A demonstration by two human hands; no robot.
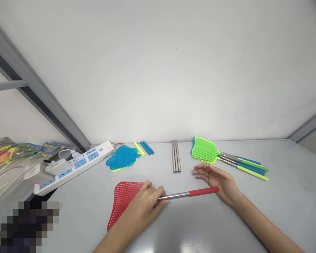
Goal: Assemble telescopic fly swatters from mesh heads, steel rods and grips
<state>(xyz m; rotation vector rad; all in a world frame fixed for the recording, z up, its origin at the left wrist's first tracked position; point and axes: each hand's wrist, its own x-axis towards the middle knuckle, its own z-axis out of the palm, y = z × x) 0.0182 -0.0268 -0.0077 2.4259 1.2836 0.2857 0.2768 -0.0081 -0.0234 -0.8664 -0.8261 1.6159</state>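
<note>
A red fly swatter (204, 191) lies across the front of the table, its mesh head at the left and its red grip at the right. My left hand (150, 198) is closed round the metal rod where it meets the head, hiding that joint. My right hand (218, 181) is open, palm turned inward and fingers apart, with the end of the red grip at its palm. Behind the right hand lies a stack of fly swatters with a green head (205, 150) on top and blue, green and yellow grips.
Several metal rods (176, 156) lie at the back middle. Left of them are blue and yellow grips (146, 148) and loose blue mesh heads (123, 157). A white power strip (76, 168) with plugs and cables runs along the left, beside colourful plastic packaging (13, 158). A wall stands behind.
</note>
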